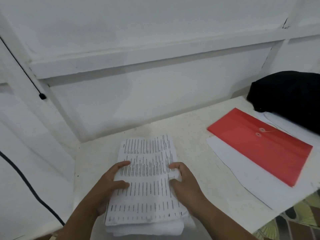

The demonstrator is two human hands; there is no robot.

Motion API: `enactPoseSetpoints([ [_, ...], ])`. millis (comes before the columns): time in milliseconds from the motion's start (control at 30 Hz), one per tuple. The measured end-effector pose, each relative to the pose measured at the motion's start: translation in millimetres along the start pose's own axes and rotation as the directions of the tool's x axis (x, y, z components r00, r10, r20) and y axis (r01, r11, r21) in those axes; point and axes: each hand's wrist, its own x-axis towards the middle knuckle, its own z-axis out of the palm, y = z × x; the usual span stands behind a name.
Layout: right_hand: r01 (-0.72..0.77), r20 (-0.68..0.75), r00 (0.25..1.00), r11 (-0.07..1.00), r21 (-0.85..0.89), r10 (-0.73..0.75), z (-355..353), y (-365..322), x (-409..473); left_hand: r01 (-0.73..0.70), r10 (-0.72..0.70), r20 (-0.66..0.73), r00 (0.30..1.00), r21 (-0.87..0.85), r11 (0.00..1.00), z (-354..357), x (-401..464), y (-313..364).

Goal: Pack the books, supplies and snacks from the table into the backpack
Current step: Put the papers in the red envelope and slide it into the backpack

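Left hand (110,184) gripping the left edge of the papers (147,181), thumb lying across the printed top sheet, fingers curling under the stack. Right hand (183,181) gripping the right edge the same way, thumb on top, fingertips tucked round the side. Holding the stack between both hands near the front edge of the table (199,129), lower end toward the person; whether resting on the surface or lifted off, impossible to tell. Long axis running from the person toward the wall, leaning slightly right at the far end, text lines running along that axis. Lying well apart to the right: a red envelope (259,146) on white sheets (242,177), long axis slanting from far-left to near-right. Sitting beyond it at the table's far right corner, a black backpack (290,97).
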Motion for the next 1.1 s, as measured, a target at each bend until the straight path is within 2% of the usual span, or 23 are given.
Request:
enactPoseSetpoints([
  [167, -0.01, 0.01, 1.0, 0.999, 0.05, 0.009, -13.3, -3.8, -0.1, -0.022, 0.022, -0.004, 1.0, -0.095, 0.995, 8.3, -1.4, -5.1],
  [267, -0.029, 0.027, 0.999, 0.995, 0.095, 0.027, -21.7, -10.1, 2.2, -0.016, 0.023, 0.023, 0.999, -0.288, 0.958, 13.6, -2.1, -8.8],
  [367, -0.112, 0.091, 0.992, 0.96, 0.256, 0.092, -30.0, -12.6, 5.1, -0.001, 0.02, 0.039, 0.999, -0.428, 0.904, 26.4, -4.2, -6.0],
  [433, -0.197, 0.155, 0.977, 0.898, 0.394, 0.146, -36.8, -10.8, 7.6, -0.012, 0.012, -0.001, 1.0, -0.392, 0.92, 35.3, -3.1, -3.4],
  [500, -0.24, 0.181, 0.968, 0.85, 0.469, 0.174, -48.9, -7.1, 12.8, -0.027, 0.004, -0.087, 0.996, -0.262, 0.965, 44.6, -1.0, -1.4],
  [567, -0.264, 0.181, 0.963, 0.841, 0.472, 0.2, -67.2, -4.0, 21.9, -0.011, -0.002, -0.127, 0.992, -0.099, 0.995, 52.4, 1.5, -1.1],
  [633, -0.293, 0.233, 0.95, 0.852, 0.435, 0.208, -86.4, -4.0, 30.9, 0.034, -0.03, -0.099, 0.995, 0.042, 0.999, 59.9, 2.5, -0.2],
  [667, -0.306, 0.281, 0.938, 0.862, 0.404, 0.201, -95.1, -4.5, 35.2, 0.064, -0.059, -0.094, 0.994, 0.047, 0.997, 61.6, 3.7, -0.6],
  [767, -0.337, 0.406, 0.893, 0.887, 0.317, 0.194, -115.6, -0.2, 47.6, 0.155, -0.174, -0.159, 0.972, -0.126, 0.98, 71.2, 7.1, -0.2],
  [867, -0.371, 0.467, 0.86, 0.88, 0.297, 0.205, -128.0, 12.0, 57.3, 0.188, -0.224, -0.242, 0.944, -0.165, 0.968, 81.5, 8.5, -5.3],
  [967, -0.383, 0.506, 0.84, 0.874, 0.299, 0.195, -131.6, 23.3, 63.9, 0.222, -0.266, -0.198, 0.943, -0.221, 0.95, 93.0, 6.3, -5.4],
  [1100, -0.348, 0.534, 0.828, 0.902, 0.254, 0.169, -138.0, 21.1, 69.6, 0.166, -0.198, -0.238, 0.951, -0.148, 0.975, 114.2, 8.2, -0.7],
])
